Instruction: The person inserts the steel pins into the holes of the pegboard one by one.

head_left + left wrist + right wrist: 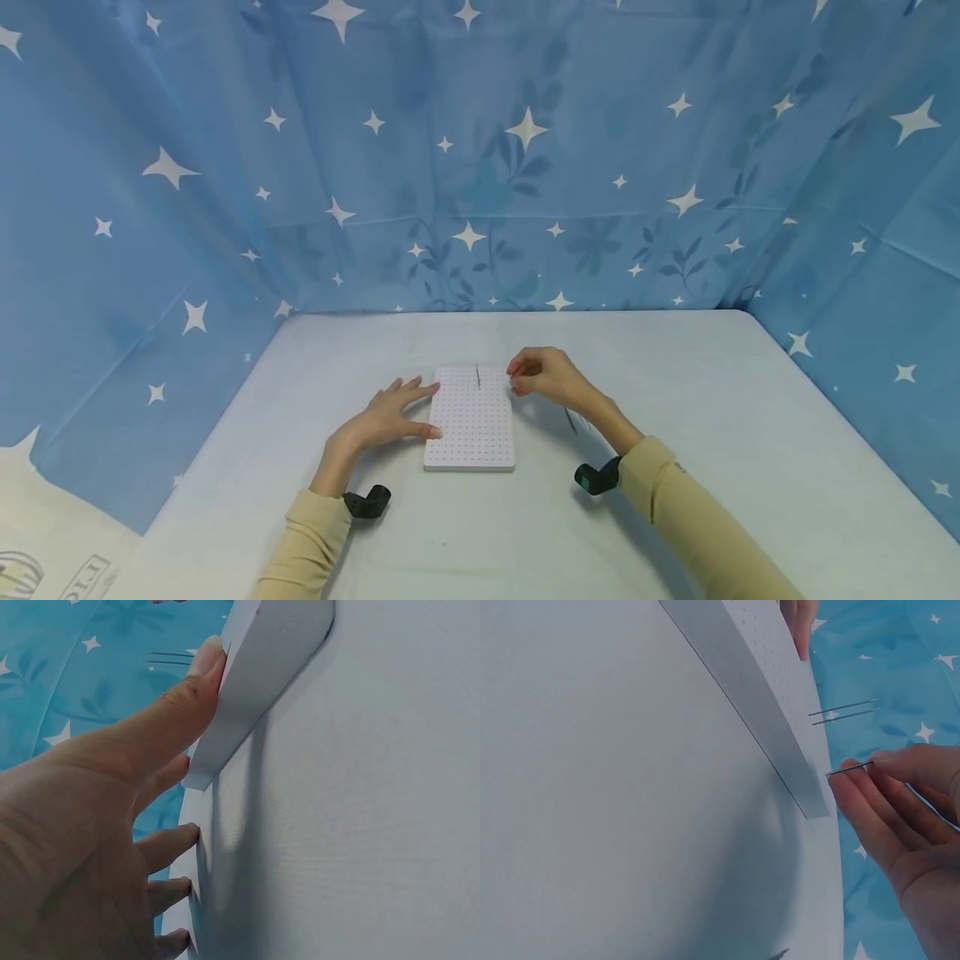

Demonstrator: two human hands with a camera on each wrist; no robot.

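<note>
A white pegboard [468, 437] with a grid of small holes lies flat on the table. Two thin metal pins [842, 708] stand upright close together toward its far end. My left hand [382, 417] is spread at the board's left side; in the left wrist view the thumb [201, 679] touches the side edge, with the other fingers extended. Above the board's far right corner, my right hand [551, 377] pinches another thin metal pin [851, 769] between thumb and index finger. The held pin is apart from the standing ones.
Several loose thin pins [572, 421] lie on the white table [660, 375] under the right forearm, partly hidden. A blue curtain [420, 167] with white stars hangs behind and along the sides. Each wrist wears a black camera [597, 478].
</note>
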